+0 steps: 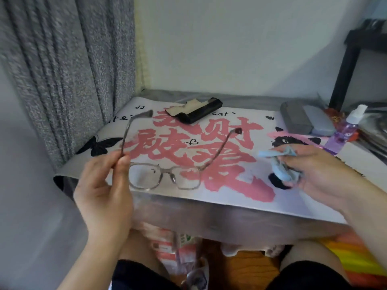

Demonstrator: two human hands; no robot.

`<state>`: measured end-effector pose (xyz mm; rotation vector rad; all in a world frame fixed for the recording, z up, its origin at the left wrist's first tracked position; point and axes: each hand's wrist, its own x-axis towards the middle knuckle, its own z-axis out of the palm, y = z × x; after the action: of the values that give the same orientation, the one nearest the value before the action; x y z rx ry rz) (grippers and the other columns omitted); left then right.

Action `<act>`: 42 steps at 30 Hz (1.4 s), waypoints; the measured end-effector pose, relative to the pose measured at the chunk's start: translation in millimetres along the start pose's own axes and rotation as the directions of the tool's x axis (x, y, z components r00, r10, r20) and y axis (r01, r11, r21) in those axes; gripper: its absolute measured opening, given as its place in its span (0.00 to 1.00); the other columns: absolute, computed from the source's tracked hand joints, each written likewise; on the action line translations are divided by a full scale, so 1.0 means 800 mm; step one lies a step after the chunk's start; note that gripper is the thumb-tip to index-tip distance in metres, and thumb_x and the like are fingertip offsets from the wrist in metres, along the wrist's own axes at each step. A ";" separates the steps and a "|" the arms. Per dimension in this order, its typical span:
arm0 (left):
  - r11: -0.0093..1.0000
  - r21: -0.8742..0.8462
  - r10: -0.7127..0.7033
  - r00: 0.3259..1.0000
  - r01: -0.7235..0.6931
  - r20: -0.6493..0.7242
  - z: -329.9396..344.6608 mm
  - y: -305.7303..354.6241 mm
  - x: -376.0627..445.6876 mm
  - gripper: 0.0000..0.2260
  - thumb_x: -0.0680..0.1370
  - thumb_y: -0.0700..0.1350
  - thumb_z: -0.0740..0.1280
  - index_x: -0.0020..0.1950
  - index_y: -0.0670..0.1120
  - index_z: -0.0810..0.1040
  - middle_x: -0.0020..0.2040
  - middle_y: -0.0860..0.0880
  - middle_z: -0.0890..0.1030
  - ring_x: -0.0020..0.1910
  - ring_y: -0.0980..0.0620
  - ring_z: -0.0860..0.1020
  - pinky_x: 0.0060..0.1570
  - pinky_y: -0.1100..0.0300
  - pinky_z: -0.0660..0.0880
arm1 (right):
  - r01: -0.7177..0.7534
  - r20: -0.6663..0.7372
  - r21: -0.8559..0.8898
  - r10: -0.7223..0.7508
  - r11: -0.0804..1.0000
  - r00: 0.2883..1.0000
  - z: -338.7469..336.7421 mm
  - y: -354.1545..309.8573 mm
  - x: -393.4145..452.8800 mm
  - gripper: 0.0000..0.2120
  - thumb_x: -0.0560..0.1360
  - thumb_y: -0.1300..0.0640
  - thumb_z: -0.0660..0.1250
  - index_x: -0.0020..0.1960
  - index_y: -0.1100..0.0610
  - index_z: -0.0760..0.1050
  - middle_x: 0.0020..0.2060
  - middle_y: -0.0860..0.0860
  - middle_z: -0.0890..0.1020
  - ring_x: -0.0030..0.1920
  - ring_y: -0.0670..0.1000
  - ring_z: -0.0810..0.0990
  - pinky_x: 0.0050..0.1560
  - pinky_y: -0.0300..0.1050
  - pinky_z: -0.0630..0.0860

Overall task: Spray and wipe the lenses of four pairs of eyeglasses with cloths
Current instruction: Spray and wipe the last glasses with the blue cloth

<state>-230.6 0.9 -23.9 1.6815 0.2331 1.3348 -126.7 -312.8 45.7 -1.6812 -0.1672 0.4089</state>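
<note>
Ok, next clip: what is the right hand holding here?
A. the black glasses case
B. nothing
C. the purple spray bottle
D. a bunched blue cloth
D: the right hand grips a bunched blue cloth, while the spray bottle stands untouched on the table behind it.

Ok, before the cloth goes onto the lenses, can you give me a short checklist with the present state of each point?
1. Eyeglasses held firmly: ok, the left hand pinches them at the hinge of one temple, arms unfolded.
2. Cloth ready: ok, the right hand holds the blue cloth bunched in its fingers.
3. Cloth on a lens: not ok, it is apart from the frame, to its right.
4. Lenses sprayed: cannot tell, no droplets can be made out.
5. Spray bottle out of the way: ok, it stands at the right of the desk mat, cap on.
6. Other pairs at hand: cannot tell, only a black case and a grey case show.
</note>
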 end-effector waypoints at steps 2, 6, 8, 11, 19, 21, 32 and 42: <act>0.999 0.035 -0.005 0.999 0.003 0.045 0.025 0.014 0.022 0.05 0.81 0.42 0.70 0.55 0.43 0.83 0.48 0.47 0.81 0.48 0.58 0.79 0.53 0.65 0.74 | 0.076 -0.008 -0.156 -0.078 0.985 0.997 -0.004 -0.005 0.008 0.18 0.84 0.64 0.57 0.53 0.52 0.85 0.30 0.59 0.73 0.30 0.54 0.66 0.33 0.40 0.66; 0.998 0.065 -0.010 0.992 0.001 0.129 0.088 0.042 0.050 0.05 0.80 0.41 0.70 0.54 0.45 0.84 0.45 0.55 0.80 0.44 0.66 0.78 0.48 0.74 0.71 | 0.178 0.063 -0.383 -0.167 0.906 0.984 0.022 -0.019 0.026 0.10 0.78 0.43 0.67 0.58 0.33 0.77 0.44 0.39 0.83 0.47 0.40 0.81 0.52 0.40 0.73; 0.997 -0.007 -0.073 0.983 0.075 0.169 0.115 0.048 0.057 0.05 0.79 0.42 0.71 0.53 0.50 0.84 0.44 0.54 0.80 0.45 0.62 0.80 0.49 0.68 0.74 | 0.264 0.058 -0.393 -0.263 0.881 0.963 0.028 -0.028 0.047 0.14 0.78 0.43 0.67 0.63 0.33 0.73 0.45 0.35 0.82 0.46 0.38 0.81 0.49 0.37 0.72; 0.984 -0.068 -0.147 0.962 0.167 0.229 0.142 0.044 0.065 0.05 0.78 0.43 0.73 0.50 0.53 0.85 0.45 0.52 0.82 0.46 0.56 0.81 0.51 0.64 0.75 | 0.345 0.017 -0.300 -0.357 0.889 0.934 0.030 -0.041 0.083 0.11 0.82 0.50 0.64 0.64 0.46 0.71 0.40 0.41 0.86 0.27 0.48 0.72 0.33 0.37 0.70; 0.972 -0.066 -0.179 0.889 0.227 0.422 0.200 0.019 0.103 0.05 0.78 0.44 0.72 0.52 0.51 0.87 0.46 0.53 0.83 0.45 0.62 0.81 0.48 0.70 0.75 | 0.291 -0.224 -0.387 -0.395 0.875 0.891 -0.012 -0.042 0.185 0.08 0.78 0.46 0.69 0.46 0.49 0.74 0.36 0.44 0.83 0.35 0.44 0.79 0.43 0.45 0.75; 0.960 -0.040 -0.222 0.840 0.277 0.496 0.217 0.007 0.120 0.05 0.78 0.46 0.72 0.52 0.52 0.87 0.50 0.54 0.84 0.49 0.61 0.82 0.53 0.66 0.77 | 0.358 -0.258 -0.425 -0.491 0.831 0.832 -0.022 -0.039 0.197 0.12 0.79 0.49 0.69 0.40 0.52 0.74 0.29 0.41 0.77 0.32 0.39 0.74 0.39 0.37 0.71; 0.955 -0.033 -0.198 0.716 0.294 0.669 0.235 -0.046 0.114 0.09 0.81 0.38 0.68 0.49 0.51 0.82 0.31 0.50 0.79 0.30 0.52 0.76 0.35 0.63 0.75 | 0.445 -0.133 -0.253 -0.486 0.859 0.864 -0.044 -0.022 0.191 0.05 0.77 0.61 0.71 0.43 0.56 0.84 0.31 0.55 0.83 0.29 0.54 0.77 0.32 0.46 0.73; 0.974 0.178 -0.224 0.457 0.142 0.861 0.218 -0.065 0.122 0.29 0.76 0.25 0.56 0.41 0.55 0.88 0.43 0.49 0.85 0.45 0.42 0.81 0.47 0.48 0.79 | 0.274 0.313 -0.512 -0.120 0.814 0.942 -0.075 -0.028 0.171 0.16 0.80 0.70 0.64 0.55 0.54 0.86 0.48 0.49 0.88 0.56 0.48 0.84 0.62 0.43 0.76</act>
<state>-26.4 -3.0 8.0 2.1260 -0.1553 0.1468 24.2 -318.5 50.7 -2.1426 -0.7182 0.4547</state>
